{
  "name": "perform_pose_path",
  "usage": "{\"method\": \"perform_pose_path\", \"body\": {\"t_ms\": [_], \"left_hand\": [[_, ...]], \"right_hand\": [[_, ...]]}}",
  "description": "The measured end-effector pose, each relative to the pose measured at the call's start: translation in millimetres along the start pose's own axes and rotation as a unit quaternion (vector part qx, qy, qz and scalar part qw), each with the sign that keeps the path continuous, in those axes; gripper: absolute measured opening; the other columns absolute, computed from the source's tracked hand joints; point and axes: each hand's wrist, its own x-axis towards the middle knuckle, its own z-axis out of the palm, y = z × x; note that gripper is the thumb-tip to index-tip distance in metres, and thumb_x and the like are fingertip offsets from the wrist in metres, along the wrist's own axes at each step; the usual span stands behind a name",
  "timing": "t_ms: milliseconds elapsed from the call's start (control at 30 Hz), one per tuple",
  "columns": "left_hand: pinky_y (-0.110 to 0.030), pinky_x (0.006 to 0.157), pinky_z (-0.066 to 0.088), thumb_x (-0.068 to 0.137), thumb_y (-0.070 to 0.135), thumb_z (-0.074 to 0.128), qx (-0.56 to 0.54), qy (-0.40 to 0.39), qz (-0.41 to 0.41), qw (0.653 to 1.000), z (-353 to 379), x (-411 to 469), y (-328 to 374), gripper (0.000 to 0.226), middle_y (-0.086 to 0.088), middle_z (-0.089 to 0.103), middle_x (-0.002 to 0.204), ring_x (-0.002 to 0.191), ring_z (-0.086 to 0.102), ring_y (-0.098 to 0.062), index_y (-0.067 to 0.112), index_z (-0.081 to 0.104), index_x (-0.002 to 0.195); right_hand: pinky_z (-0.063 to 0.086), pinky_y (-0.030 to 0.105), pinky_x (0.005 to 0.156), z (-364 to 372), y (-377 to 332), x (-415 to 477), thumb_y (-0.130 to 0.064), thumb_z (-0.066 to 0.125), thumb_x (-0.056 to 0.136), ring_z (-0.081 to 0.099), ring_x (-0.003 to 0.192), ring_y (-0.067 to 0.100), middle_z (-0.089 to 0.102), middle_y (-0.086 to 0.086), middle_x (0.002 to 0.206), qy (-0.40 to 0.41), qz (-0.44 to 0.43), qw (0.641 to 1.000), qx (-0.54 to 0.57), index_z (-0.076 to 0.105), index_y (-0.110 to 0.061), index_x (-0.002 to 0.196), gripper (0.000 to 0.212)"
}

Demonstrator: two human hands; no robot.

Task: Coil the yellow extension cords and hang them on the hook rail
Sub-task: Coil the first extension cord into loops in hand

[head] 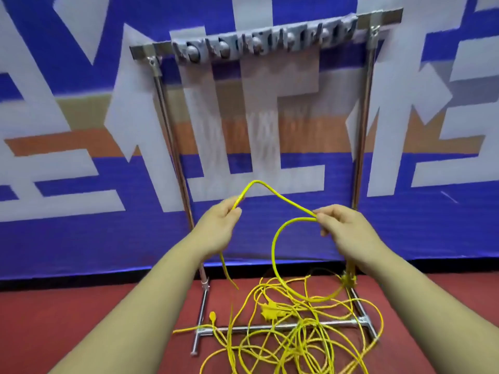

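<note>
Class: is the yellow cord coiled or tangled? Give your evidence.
Tangled. The left hand and right hand hold up one loop; the rest of the cord sprawls in crossing strands on the floor.

In front of me, the red floor [54,314] bears the silver metal rack base [235,329], with tangled yellow extension cords [305,346] heaped across it.

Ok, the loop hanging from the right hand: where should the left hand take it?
Probably the cord loop on its left side, the left hand coming in from the left. That stretch hangs clear in the air, while the bottom dips toward the floor tangle and the right side runs behind the right hand.
</note>
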Motion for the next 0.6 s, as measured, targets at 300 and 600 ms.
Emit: {"method": "perform_pose_path", "body": {"t_ms": [300, 600], "left_hand": [[-0.042, 0.076, 0.05, 0.093, 0.04, 0.065, 0.107, -0.08, -0.125, 0.983, 22.7, 2.2, -93.5, 0.039, 0.0, 0.057, 0.085, 0.079, 0.06, -0.024, 0.015, 0.061, 0.124], [-0.028, 0.105, 0.041, 0.075, 0.065, 0.062, -0.074, -0.15, 0.032, 0.985, 53.1, 12.4, -32.5, 0.055, 0.012, 0.062, 0.13, 0.124, 0.054, -0.001, 0.039, 0.06, 0.123]], "right_hand": [[0.037, 0.008, 0.055, 2.6, 17.5, 14.2, -0.017, 0.066, 0.093, 0.055, 0.053, -0.005, 0.066, -0.022, 0.063, -0.088, 0.004, 0.995, -0.04, 0.075, -0.023, 0.093, 0.012], [0.024, 0.027, 0.047, 19.9, 7.0, 24.0, -0.018, 0.069, 0.09, 0.033, 0.05, 0.014, 0.058, -0.005, 0.061, -0.172, -0.005, 0.981, 0.091, 0.081, -0.02, 0.089, 0.013]]}}
